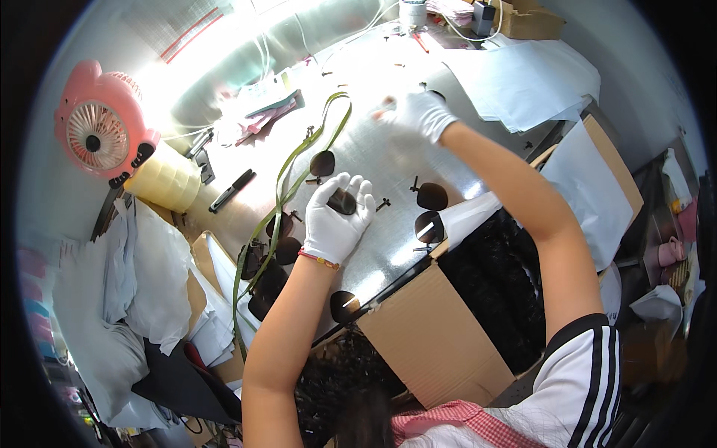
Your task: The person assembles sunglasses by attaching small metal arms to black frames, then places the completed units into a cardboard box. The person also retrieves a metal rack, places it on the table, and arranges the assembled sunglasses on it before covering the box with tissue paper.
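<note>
My left hand (337, 218), in a white glove, is closed on a dark tinted lens (342, 201) above the metal tabletop (388, 257). Farther off to the right, my right hand (418, 117), also gloved, is over the table; motion blurs its fingers, so what they hold cannot be made out. A dark lens shows partly behind it. Another tinted lens (322, 163) lies just beyond my left hand. Right of that hand lie two more, one lens (432, 196) above the other lens (429, 227), with small dark pieces beside them. Several dark lenses (288, 251) cluster at my left wrist.
A green strap (281, 190) runs along the table's left part, near a black marker (232, 190). A pink fan (101, 127) stands on a yellow roll (166, 175). White paper sheets (523, 78) lie far right. Cardboard boxes (437, 336) with black contents sit at the near edge.
</note>
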`<action>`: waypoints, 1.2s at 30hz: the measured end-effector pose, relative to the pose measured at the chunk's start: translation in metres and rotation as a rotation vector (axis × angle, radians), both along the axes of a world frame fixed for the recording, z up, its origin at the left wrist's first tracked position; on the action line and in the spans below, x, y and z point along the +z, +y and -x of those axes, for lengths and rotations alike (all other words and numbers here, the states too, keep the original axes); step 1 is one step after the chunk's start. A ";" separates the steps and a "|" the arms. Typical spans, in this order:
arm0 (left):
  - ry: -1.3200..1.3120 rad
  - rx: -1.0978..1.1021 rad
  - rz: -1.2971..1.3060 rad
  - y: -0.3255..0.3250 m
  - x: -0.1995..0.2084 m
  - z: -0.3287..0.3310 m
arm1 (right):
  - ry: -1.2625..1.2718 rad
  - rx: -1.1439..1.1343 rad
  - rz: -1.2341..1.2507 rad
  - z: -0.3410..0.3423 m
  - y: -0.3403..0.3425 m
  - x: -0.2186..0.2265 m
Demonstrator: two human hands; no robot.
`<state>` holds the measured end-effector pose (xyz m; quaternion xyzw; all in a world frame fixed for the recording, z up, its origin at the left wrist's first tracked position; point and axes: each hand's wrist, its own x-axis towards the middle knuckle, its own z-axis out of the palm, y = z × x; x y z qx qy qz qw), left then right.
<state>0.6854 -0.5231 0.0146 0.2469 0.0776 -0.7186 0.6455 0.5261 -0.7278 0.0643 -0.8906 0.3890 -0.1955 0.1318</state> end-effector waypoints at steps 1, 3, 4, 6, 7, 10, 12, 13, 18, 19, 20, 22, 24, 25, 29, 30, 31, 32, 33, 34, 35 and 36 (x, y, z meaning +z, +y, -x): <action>0.051 -0.053 0.060 0.004 0.000 -0.001 | 0.105 -0.069 0.089 0.017 -0.022 -0.004; 0.110 -0.115 0.102 0.014 0.002 -0.002 | 0.234 -0.250 0.050 0.042 -0.052 -0.028; 0.049 -0.122 0.094 0.020 0.004 -0.001 | 0.327 -0.303 0.081 0.047 -0.065 -0.044; -0.061 -0.138 0.144 0.034 0.011 0.000 | 0.266 -0.207 0.222 0.057 -0.086 -0.066; -0.054 -0.155 0.230 0.042 0.014 0.001 | 0.287 -0.164 0.309 0.061 -0.092 -0.076; -0.133 -0.171 0.243 0.060 0.023 0.004 | 0.393 -0.127 0.509 0.061 -0.105 -0.078; -0.202 -0.131 0.219 0.077 0.026 0.009 | 0.410 -0.135 0.649 0.058 -0.097 -0.059; -0.200 -0.117 0.247 0.089 0.027 0.010 | 0.370 -0.117 0.749 0.048 -0.087 -0.047; -1.059 -0.104 0.337 0.154 0.032 0.018 | -0.212 0.424 -0.004 0.000 0.078 0.007; -0.410 -0.089 0.159 0.171 0.034 0.023 | -0.276 0.565 -0.383 -0.004 0.123 0.019; -0.358 -0.119 0.145 0.193 0.036 0.025 | -0.175 0.673 -0.336 -0.009 0.167 0.032; -0.268 -0.195 0.266 0.235 0.033 0.028 | 0.012 0.893 -0.198 -0.020 0.244 0.048; -0.161 -0.202 0.380 0.278 0.031 0.032 | 0.123 1.059 -0.194 -0.038 0.306 0.060; -0.114 -0.214 0.402 0.298 0.028 0.033 | 0.202 1.141 -0.089 -0.047 0.330 0.064; -0.216 -0.021 0.349 0.396 0.013 0.027 | 0.096 1.423 0.268 -0.099 0.413 0.078; -0.163 0.032 0.399 0.420 0.009 0.021 | 0.077 1.461 0.229 -0.117 0.432 0.080; -0.085 0.076 0.364 0.447 0.003 0.021 | 0.020 1.505 0.157 -0.133 0.453 0.075; -0.075 0.146 0.416 0.471 -0.001 0.019 | -0.019 1.468 0.052 -0.150 0.477 0.069; -0.100 0.199 0.418 0.496 -0.004 0.017 | 0.062 1.371 -0.071 -0.164 0.502 0.062; -0.051 0.251 0.346 0.524 -0.008 0.020 | 0.027 1.370 -0.246 -0.182 0.530 0.047; -0.069 0.286 0.283 0.548 -0.009 0.021 | 0.047 1.376 -0.398 -0.202 0.556 0.034; -0.144 0.312 0.181 0.572 -0.009 0.022 | 0.030 1.427 -0.507 -0.224 0.584 0.019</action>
